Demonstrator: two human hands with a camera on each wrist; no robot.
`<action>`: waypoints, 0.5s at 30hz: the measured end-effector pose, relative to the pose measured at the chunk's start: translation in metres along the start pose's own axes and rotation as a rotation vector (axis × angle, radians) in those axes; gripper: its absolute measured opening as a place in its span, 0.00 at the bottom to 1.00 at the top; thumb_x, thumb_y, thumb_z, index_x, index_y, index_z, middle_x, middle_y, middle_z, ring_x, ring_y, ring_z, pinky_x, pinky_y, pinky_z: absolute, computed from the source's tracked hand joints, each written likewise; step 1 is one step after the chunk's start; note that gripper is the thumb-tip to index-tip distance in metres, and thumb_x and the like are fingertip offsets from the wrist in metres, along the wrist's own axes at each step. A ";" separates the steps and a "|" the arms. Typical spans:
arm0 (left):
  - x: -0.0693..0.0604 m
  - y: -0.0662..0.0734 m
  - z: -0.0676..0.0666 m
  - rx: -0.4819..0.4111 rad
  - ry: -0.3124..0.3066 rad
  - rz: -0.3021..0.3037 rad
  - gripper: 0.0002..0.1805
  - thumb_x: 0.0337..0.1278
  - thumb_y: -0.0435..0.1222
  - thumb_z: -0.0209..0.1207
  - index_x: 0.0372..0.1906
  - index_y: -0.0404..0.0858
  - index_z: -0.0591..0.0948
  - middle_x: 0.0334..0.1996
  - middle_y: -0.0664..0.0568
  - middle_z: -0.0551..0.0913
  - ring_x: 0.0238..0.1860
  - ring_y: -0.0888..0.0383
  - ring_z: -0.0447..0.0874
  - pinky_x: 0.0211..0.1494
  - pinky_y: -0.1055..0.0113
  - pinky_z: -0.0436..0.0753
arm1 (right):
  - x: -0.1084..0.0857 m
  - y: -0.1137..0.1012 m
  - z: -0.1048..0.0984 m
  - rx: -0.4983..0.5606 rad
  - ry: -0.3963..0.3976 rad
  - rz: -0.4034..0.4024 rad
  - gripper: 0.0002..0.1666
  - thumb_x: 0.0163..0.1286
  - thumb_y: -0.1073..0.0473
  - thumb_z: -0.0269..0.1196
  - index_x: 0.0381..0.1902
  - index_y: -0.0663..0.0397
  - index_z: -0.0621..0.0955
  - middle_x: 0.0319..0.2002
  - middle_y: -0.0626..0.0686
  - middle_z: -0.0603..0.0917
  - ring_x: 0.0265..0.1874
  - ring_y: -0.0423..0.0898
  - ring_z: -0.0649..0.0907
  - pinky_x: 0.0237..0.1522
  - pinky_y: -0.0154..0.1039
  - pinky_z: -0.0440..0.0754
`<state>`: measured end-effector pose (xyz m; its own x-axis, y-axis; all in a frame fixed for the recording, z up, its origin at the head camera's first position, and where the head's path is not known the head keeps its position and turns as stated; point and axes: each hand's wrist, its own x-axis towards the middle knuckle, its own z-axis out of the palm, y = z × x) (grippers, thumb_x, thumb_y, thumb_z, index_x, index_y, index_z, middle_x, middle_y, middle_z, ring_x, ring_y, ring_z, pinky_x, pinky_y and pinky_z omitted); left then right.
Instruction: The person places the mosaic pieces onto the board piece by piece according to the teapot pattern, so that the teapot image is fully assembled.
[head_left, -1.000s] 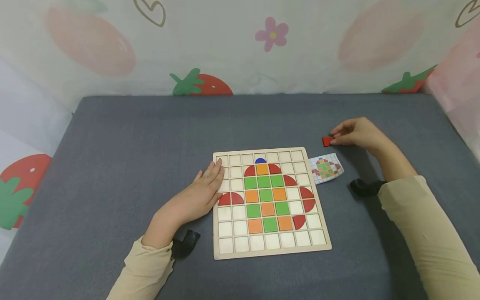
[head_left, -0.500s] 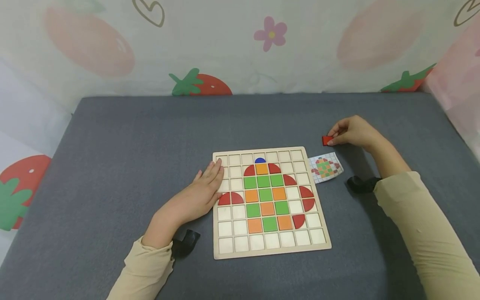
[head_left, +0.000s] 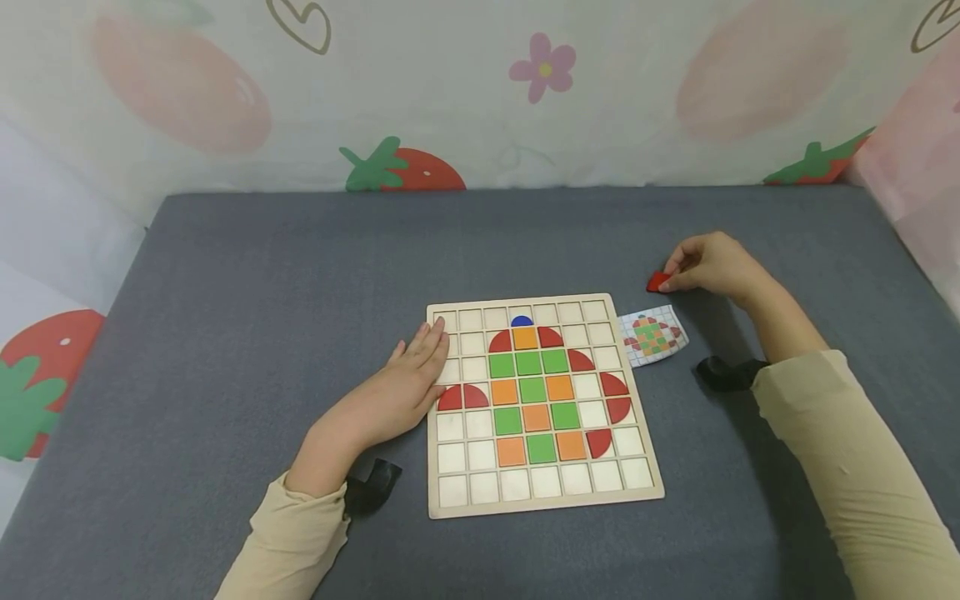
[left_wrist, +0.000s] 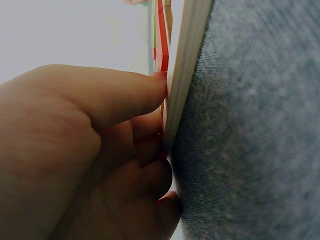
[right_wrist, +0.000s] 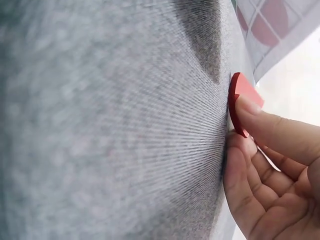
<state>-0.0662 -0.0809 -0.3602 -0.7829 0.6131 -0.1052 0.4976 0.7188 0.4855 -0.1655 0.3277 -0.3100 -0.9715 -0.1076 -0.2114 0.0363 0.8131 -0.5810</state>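
My left hand (head_left: 401, 387) rests with straight fingers on the left edge of a wooden grid board (head_left: 543, 504). In the left wrist view its thumb touches the board's rim (left_wrist: 182, 65). Green, orange and red pieces fill the middle cells, with a blue half-round piece (head_left: 521, 321) at the top. Beyond the board's upper right corner, my right hand (head_left: 712, 265) pinches a red quarter-circle tile (head_left: 657, 282) low at the cloth. The right wrist view shows the thumb on the tile's (right_wrist: 245, 85) face; part of the tile is hidden behind it.
A small printed pattern card (head_left: 651, 335) sticks out from the board's right side, below the right hand. Grey cloth (head_left: 300, 267) covers the table. Behind its far edge hangs a curtain (head_left: 600, 125) with strawberry and flower prints.
The red quarter-circle tile has turned between the right hand's fingers and shifted very slightly. The left hand and the board stay in place.
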 end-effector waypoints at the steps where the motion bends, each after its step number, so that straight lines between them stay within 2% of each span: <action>1: 0.000 0.000 0.000 0.000 0.000 0.000 0.33 0.67 0.34 0.49 0.70 0.24 0.53 0.73 0.36 0.44 0.73 0.43 0.39 0.71 0.46 0.47 | -0.001 -0.001 0.000 0.009 -0.004 -0.004 0.13 0.56 0.61 0.70 0.33 0.64 0.80 0.27 0.52 0.81 0.29 0.46 0.74 0.31 0.38 0.71; 8: 0.001 -0.001 0.001 -0.001 0.007 0.011 0.32 0.67 0.34 0.49 0.70 0.23 0.53 0.73 0.35 0.44 0.73 0.43 0.39 0.71 0.46 0.48 | -0.002 0.001 0.000 0.051 -0.073 0.000 0.17 0.63 0.64 0.64 0.47 0.70 0.78 0.29 0.51 0.80 0.29 0.42 0.77 0.33 0.34 0.78; 12: 0.001 -0.001 0.001 0.000 0.004 0.012 0.33 0.67 0.34 0.49 0.70 0.23 0.53 0.73 0.36 0.44 0.73 0.43 0.39 0.71 0.46 0.48 | -0.003 0.004 -0.001 0.036 -0.067 0.005 0.15 0.64 0.63 0.63 0.45 0.71 0.79 0.33 0.53 0.83 0.30 0.42 0.78 0.33 0.34 0.79; 15: 0.001 -0.001 0.001 0.002 -0.003 0.008 0.33 0.67 0.34 0.49 0.70 0.24 0.53 0.73 0.36 0.43 0.73 0.43 0.39 0.71 0.46 0.47 | -0.005 0.005 -0.002 0.033 -0.052 0.010 0.14 0.65 0.63 0.62 0.43 0.70 0.79 0.32 0.53 0.83 0.30 0.43 0.78 0.32 0.34 0.78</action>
<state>-0.0674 -0.0803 -0.3617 -0.7782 0.6194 -0.1038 0.5043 0.7148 0.4845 -0.1612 0.3330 -0.3105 -0.9576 -0.1300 -0.2572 0.0542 0.7953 -0.6038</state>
